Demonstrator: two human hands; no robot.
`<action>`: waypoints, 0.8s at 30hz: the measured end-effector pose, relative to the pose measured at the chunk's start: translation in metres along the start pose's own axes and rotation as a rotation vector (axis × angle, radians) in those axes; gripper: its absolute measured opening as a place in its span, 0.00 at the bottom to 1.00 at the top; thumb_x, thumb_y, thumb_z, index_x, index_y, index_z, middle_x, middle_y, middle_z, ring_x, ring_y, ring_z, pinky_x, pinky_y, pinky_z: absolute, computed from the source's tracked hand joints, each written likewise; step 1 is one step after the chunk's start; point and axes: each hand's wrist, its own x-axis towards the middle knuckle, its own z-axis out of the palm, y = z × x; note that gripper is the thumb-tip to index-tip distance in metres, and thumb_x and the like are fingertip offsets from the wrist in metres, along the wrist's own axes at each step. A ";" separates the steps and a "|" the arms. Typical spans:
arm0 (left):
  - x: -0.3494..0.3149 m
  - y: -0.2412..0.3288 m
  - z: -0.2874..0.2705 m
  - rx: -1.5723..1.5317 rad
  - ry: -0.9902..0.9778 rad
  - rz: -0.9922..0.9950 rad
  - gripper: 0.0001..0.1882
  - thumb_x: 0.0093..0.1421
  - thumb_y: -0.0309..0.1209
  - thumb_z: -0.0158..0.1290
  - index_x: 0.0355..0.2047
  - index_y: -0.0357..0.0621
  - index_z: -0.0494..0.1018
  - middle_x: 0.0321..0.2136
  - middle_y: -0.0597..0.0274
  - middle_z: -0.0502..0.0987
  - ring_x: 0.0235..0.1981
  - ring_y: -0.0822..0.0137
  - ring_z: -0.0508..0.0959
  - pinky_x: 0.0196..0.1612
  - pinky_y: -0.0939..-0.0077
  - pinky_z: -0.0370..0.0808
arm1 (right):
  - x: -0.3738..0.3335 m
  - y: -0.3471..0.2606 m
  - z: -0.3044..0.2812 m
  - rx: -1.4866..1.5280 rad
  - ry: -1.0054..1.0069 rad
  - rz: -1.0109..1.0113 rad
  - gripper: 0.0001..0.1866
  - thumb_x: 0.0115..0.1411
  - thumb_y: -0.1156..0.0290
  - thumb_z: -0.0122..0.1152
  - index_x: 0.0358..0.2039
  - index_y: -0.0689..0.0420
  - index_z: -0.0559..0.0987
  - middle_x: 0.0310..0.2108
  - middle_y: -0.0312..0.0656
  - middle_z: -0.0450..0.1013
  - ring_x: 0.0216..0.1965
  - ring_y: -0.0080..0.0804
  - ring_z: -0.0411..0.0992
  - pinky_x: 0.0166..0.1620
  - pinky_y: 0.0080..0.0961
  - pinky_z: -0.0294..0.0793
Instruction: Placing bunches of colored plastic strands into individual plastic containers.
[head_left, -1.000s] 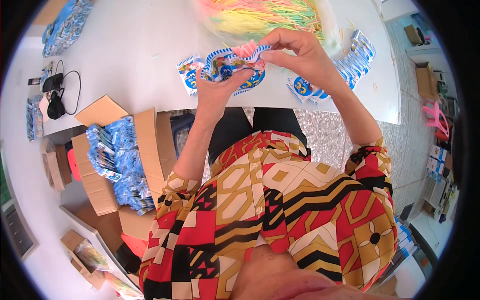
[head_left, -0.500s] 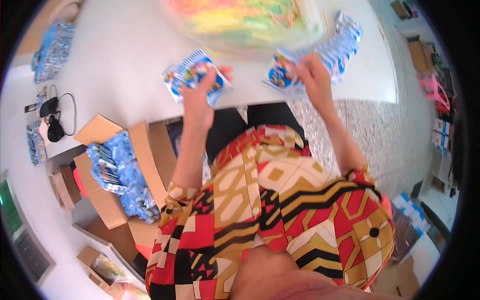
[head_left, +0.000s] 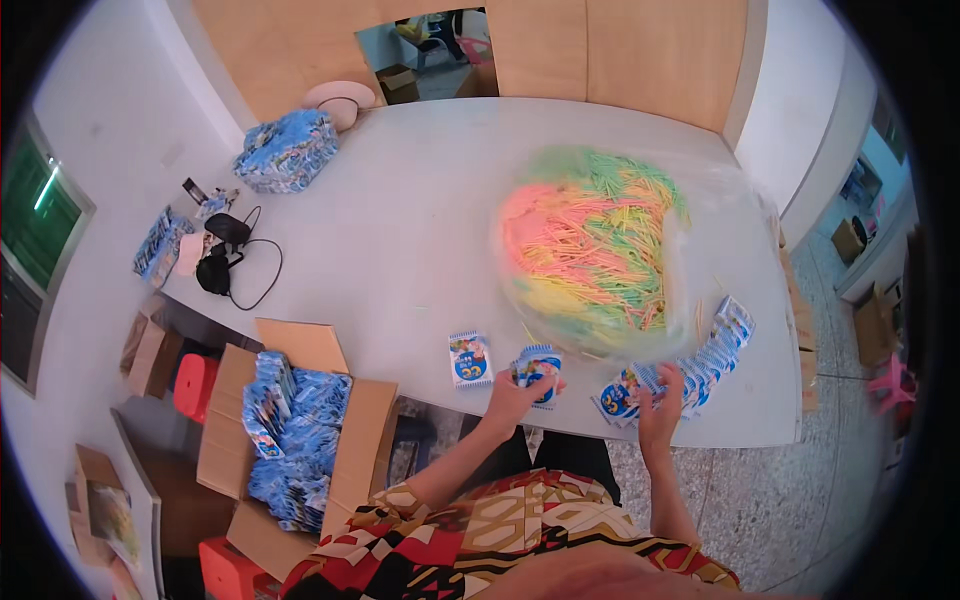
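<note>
My left hand (head_left: 515, 400) is closed on a small blue-and-white packet (head_left: 538, 362) just above the table's near edge. To its left, a similar packet (head_left: 468, 360) lies flat on the table. My right hand (head_left: 660, 405) has its fingers curled round the near end of a row of overlapping blue-and-white packets (head_left: 715, 350). The front packet (head_left: 620, 393) of that row shows beside my fingers. Beyond both hands sits a large clear plastic bag (head_left: 685, 290) with many thin pink, yellow and green sticks (head_left: 590, 240) in it.
On my left, an open cardboard box (head_left: 365, 450) holds many blue packets (head_left: 305, 430). A bundle of blue packets (head_left: 287, 152) and a pale hat (head_left: 340, 102) lie at the far left. Black corded items (head_left: 215, 270) rest nearer. Red stools (head_left: 195, 388) stand below.
The view has tilted up, showing more of the table. My left hand's packet is now apart from the one on the table, which it overlapped before. My right hand remains at the row.
</note>
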 end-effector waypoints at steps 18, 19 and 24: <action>-0.013 0.019 -0.005 0.004 -0.060 0.011 0.20 0.50 0.25 0.61 0.44 0.38 0.69 0.37 0.62 0.77 0.37 0.71 0.77 0.41 0.75 0.75 | 0.050 -0.074 0.048 0.119 -0.697 -0.252 0.11 0.52 0.68 0.64 0.26 0.63 0.75 0.19 0.46 0.66 0.20 0.35 0.61 0.26 0.27 0.64; -0.012 0.021 -0.005 -0.015 -0.045 0.012 0.19 0.50 0.25 0.60 0.43 0.38 0.70 0.37 0.62 0.77 0.36 0.71 0.78 0.41 0.75 0.75 | 0.053 -0.078 0.048 0.075 -0.717 -0.261 0.10 0.53 0.67 0.63 0.30 0.62 0.76 0.21 0.46 0.69 0.22 0.33 0.63 0.28 0.25 0.65; -0.006 0.032 -0.009 -0.067 -0.079 0.067 0.16 0.49 0.23 0.61 0.39 0.37 0.74 0.33 0.61 0.78 0.33 0.74 0.78 0.37 0.79 0.75 | 0.066 -0.094 0.050 0.197 -0.915 -0.122 0.09 0.58 0.68 0.57 0.33 0.62 0.77 0.24 0.40 0.71 0.26 0.23 0.65 0.32 0.21 0.66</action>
